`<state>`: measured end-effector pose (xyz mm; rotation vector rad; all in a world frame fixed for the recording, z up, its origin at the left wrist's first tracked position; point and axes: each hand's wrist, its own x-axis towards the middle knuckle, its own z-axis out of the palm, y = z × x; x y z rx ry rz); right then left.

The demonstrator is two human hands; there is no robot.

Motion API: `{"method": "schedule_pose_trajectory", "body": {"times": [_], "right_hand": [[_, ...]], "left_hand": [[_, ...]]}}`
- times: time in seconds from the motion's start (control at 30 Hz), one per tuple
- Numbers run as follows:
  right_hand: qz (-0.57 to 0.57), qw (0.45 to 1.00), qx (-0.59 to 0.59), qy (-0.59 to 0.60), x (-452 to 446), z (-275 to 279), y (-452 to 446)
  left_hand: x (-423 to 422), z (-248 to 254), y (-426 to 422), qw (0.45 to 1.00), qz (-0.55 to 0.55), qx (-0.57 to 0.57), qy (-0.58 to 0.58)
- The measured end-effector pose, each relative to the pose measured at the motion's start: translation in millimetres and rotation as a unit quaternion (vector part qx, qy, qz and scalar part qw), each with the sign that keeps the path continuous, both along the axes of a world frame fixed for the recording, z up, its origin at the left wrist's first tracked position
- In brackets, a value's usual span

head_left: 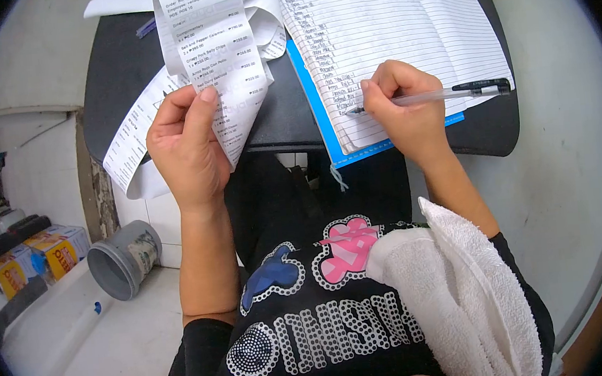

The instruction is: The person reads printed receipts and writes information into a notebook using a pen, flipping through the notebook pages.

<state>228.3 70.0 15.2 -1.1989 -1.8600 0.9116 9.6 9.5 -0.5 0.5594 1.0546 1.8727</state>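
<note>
Between the thumb and fingers of my left hand (186,144) is a long printed receipt (212,34), its lower end hanging in a point over the table edge. My right hand (409,110) grips a clear pen with a black cap (443,94) stuck on its back end. The pen's tip touches the lined page of an open notebook (387,30), low on the left side. Handwritten lines run down that page's left margin. A blue cover (334,158) shows beneath the pages, with a thin cord hanging from it.
More curled receipt paper (135,134) lies on the black table (114,57), partly over its left edge. A purple pen (146,28) rests behind it. On the floor at left are a tipped grey bucket (118,265) and yellow-and-white boxes (55,245). A white towel (461,296) hangs over my clothing.
</note>
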Motion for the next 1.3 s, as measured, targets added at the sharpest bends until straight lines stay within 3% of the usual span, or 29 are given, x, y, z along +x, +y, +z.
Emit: {"method": "schedule_pose_trajectory", "body": {"times": [0.5,1.3], "right_hand": [[-0.018,0.999,-0.051,-0.008,3.4,5.4,1.0],[-0.012,0.999,-0.004,-0.035,3.9,7.1,0.2]], "left_hand": [[-1.3,0.9,0.1,1.0,0.0,0.0,-0.016],[-1.7,1.3,-0.6,1.0,-0.004,0.007,-0.006]]}}
